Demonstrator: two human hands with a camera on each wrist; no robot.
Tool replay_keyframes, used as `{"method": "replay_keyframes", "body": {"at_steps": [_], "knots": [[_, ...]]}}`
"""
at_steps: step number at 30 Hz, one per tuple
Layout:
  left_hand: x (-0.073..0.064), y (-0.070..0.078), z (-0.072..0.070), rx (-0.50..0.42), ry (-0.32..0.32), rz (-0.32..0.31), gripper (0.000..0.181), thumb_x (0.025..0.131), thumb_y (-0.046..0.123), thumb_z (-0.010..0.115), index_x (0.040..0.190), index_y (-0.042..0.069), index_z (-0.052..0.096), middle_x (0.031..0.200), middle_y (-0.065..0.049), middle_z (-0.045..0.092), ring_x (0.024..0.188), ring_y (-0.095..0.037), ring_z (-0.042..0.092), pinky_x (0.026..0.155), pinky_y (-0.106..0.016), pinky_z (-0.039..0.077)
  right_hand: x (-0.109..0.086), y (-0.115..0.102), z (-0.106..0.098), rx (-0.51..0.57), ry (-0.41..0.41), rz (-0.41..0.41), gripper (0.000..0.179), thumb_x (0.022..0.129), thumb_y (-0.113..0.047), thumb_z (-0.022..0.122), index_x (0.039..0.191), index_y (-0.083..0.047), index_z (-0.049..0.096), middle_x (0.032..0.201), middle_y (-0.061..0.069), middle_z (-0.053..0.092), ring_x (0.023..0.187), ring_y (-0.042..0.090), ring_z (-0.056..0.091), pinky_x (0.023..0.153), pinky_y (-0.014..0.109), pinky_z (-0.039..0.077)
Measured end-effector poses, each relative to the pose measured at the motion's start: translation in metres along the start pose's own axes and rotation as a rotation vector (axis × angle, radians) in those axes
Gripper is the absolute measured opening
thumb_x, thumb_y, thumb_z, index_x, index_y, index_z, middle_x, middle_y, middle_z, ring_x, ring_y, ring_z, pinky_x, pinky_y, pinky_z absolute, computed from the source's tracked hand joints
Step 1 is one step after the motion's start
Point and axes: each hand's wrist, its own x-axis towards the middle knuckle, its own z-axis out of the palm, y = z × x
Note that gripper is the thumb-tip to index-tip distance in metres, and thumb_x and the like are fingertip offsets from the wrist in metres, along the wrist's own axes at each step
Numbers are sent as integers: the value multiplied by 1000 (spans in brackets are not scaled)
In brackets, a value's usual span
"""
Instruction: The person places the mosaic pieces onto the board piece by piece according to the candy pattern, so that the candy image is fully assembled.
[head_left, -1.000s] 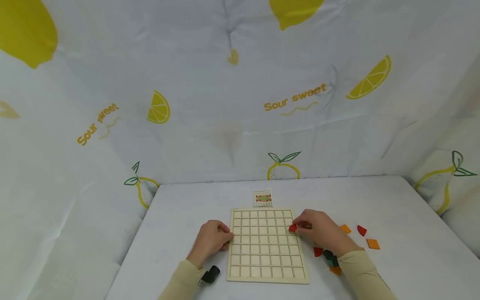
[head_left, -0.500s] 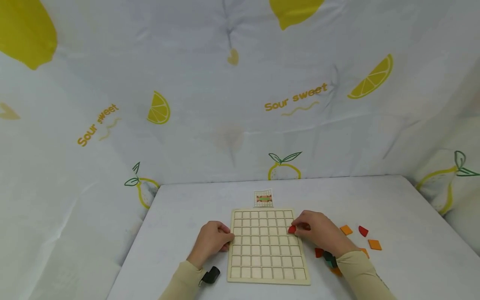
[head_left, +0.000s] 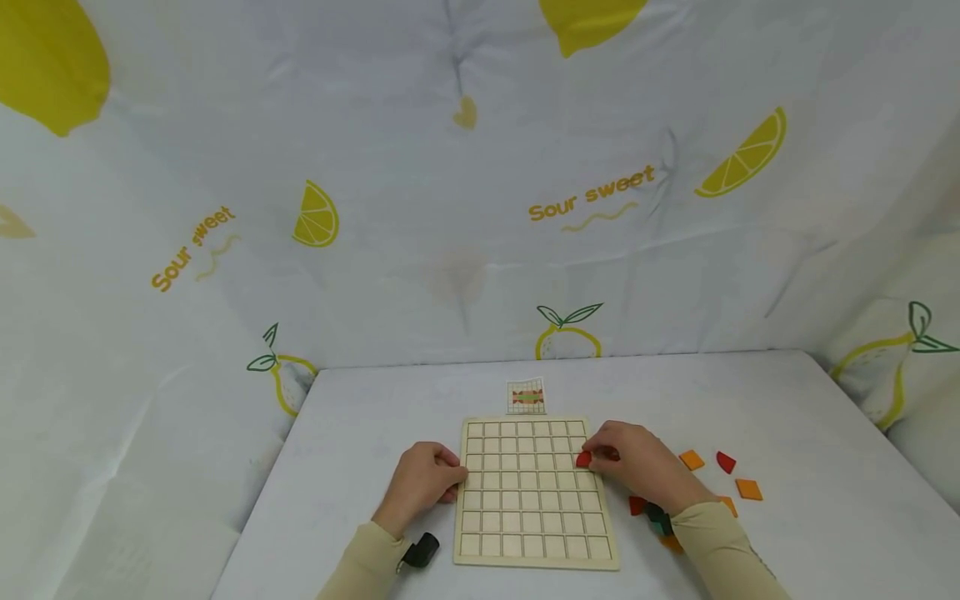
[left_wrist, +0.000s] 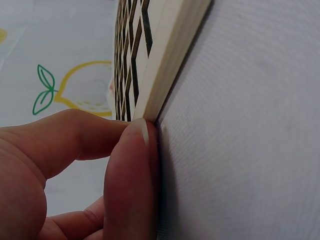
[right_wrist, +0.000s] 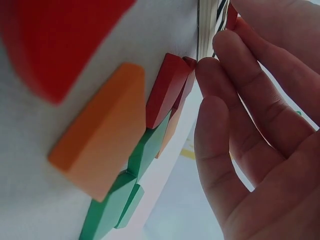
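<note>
One red quarter-circle tile (head_left: 583, 460) is at the right edge of a pale wooden grid board (head_left: 521, 523), by the third row from the far side, pinched in the fingertips of the right hand (head_left: 637, 460); whether it is fully seated in a compartment, I cannot tell. At the board's left edge, the left hand (head_left: 422, 481) pinches the rim between thumb and finger. Right of the board lie loose pieces: an orange square tile (head_left: 692, 459), a second red quarter-circle (head_left: 725, 462), another orange square (head_left: 748, 489), and, near the right wrist, green tiles (right_wrist: 107, 205). Just beyond the board's far edge is a small pattern card (head_left: 527, 397). All rest on a white counter (head_left: 337, 425) before a lemon-print cloth (head_left: 420, 217).
</note>
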Motion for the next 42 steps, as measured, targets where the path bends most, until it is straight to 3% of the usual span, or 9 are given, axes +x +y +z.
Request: {"method": "replay_keyframes", "body": {"at_steps": [19, 29, 42], "knots": [[0, -1, -1, 12, 9, -2, 14, 91, 14, 80, 97, 5, 72, 70, -4, 73, 58, -13, 69, 56, -26, 59, 1, -1, 3, -7, -3, 7, 12, 95, -20, 84, 106, -22, 83, 95, -13, 69, 88, 9, 60, 84, 33, 58], [0, -1, 0, 0, 5, 7, 13, 91, 13, 80, 96, 5, 72, 69, -4, 73, 57, -13, 69, 56, -27, 60, 2, 0, 2, -23, 6, -18, 13, 96, -19, 83, 108, -21, 83, 93, -14, 67, 85, 8, 57, 78, 28, 55], [1, -3, 0, 1, 4, 13, 12, 90, 11, 79, 96, 5, 71, 69, -3, 73, 56, -12, 68, 55, -25, 59, 2, -1, 3, -22, 8, -9, 12, 96, -19, 83, 107, -22, 83, 98, -13, 71, 89, 7, 60, 84, 32, 58]]}}
